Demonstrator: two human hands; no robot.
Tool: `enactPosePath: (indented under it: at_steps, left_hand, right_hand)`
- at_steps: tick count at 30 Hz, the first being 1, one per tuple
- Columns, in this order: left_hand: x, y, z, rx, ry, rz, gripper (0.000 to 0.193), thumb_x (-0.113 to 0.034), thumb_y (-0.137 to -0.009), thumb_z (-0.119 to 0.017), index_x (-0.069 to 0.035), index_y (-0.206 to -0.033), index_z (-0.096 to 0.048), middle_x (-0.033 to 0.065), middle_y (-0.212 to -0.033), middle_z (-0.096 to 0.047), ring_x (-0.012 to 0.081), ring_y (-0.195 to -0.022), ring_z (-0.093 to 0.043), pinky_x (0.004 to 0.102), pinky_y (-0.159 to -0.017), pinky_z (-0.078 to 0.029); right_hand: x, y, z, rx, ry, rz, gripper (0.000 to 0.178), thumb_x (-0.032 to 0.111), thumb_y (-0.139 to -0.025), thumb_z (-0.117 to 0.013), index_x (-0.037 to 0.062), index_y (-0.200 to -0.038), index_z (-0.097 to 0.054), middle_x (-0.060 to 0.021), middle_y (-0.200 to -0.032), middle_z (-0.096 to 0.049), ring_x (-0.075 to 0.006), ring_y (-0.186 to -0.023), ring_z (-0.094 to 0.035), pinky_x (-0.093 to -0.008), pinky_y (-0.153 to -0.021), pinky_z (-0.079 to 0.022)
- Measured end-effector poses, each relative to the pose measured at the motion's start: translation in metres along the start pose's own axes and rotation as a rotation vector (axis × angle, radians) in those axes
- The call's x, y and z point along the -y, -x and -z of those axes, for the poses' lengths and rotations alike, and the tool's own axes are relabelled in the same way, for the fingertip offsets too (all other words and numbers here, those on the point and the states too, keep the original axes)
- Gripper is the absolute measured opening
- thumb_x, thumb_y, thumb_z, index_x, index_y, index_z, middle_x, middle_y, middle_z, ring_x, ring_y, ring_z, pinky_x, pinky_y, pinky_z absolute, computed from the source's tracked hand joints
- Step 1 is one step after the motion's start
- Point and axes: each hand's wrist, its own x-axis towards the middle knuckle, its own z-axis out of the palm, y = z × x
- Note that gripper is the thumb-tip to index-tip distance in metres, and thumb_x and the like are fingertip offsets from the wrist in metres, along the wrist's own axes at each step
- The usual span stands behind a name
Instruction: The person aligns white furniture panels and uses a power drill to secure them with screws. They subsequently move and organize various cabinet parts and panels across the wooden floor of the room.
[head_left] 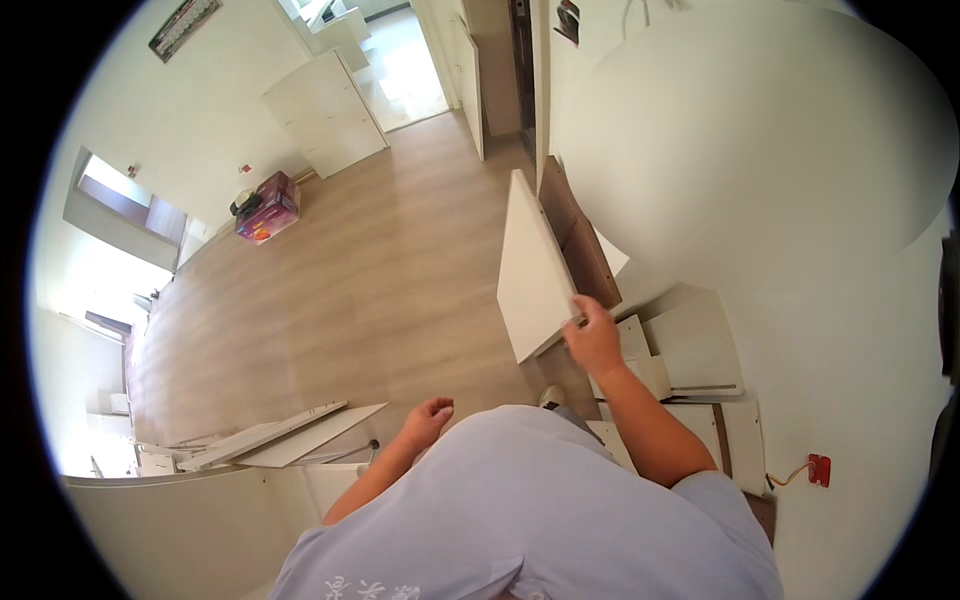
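My right hand (pixel 592 335) is closed on the near upper edge of a white furniture panel (pixel 530 275). The panel stands tilted above the floor, right of the middle. Just behind it, a brown-faced board (pixel 580 240) leans along the right wall. My left hand (pixel 428 422) hangs beside my body with loosely curled fingers, and nothing shows in it. Nearest to that hand are several white boards (pixel 290 440) lying in a stack at the lower left.
White cabinet pieces (pixel 690 345) stand against the right wall, near a red wall box (pixel 819 470) with loose wires. A purple carton (pixel 270 208) sits by the far left wall. A large white panel (pixel 325 115) leans beside the far doorway. Wood-look flooring (pixel 370 270) spans the room.
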Motion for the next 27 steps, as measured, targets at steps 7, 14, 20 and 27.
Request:
enactPosePath:
  at_steps: [7, 14, 20, 27]
  left_hand:
    - [-0.123, -0.097, 0.003, -0.108, 0.627, -0.117, 0.052, -0.036, -0.105, -0.052, -0.004, -0.145, -0.048, 0.0088, -0.137, -0.06, 0.0222, -0.123, -0.058, 0.0395, -0.101, -0.047]
    - [-0.15, -0.127, 0.026, -0.33, 0.381, -0.181, 0.054, -0.019, -0.1, -0.061, -0.002, -0.146, -0.04, 0.0171, -0.132, -0.06, 0.0272, -0.119, -0.059, 0.0391, -0.099, -0.048]
    - [-0.102, -0.125, 0.065, -0.284, 0.513, -0.154, 0.051, -0.015, -0.1, -0.059, -0.002, -0.145, -0.039, 0.0176, -0.126, -0.062, 0.0273, -0.116, -0.059, 0.0384, -0.098, -0.049]
    - [-0.081, -0.161, 0.031, -0.021, -0.016, -0.379, 0.061, -0.036, -0.105, -0.053, -0.001, -0.152, -0.035, 0.026, -0.141, -0.056, 0.0357, -0.128, -0.056, 0.0412, -0.108, -0.045]
  right_hand:
    - [-0.013, 0.028, -0.02, 0.611, -0.481, -0.1, 0.048, 0.023, -0.087, -0.069, 0.0044, -0.131, -0.063, -0.0169, -0.123, -0.069, -0.0286, -0.113, -0.066, -0.0387, -0.094, -0.053]
    - [-0.089, 0.038, 0.002, 0.658, -0.071, -0.307, 0.038, 0.023, -0.089, -0.067, 0.0027, -0.121, -0.068, -0.0159, -0.117, -0.072, -0.0271, -0.109, -0.069, -0.0379, -0.095, -0.054]
    - [-0.099, 0.034, -0.03, 0.663, -0.092, -0.387, 0.036, 0.024, -0.09, -0.068, 0.0018, -0.119, -0.068, -0.0149, -0.116, -0.073, -0.0254, -0.108, -0.07, -0.037, -0.095, -0.053]
    - [0.018, -0.073, -0.085, 0.507, -0.281, -0.302, 0.047, 0.03, -0.096, -0.066, 0.0013, -0.133, -0.059, -0.0135, -0.126, -0.067, -0.0226, -0.117, -0.063, -0.0351, -0.1, -0.048]
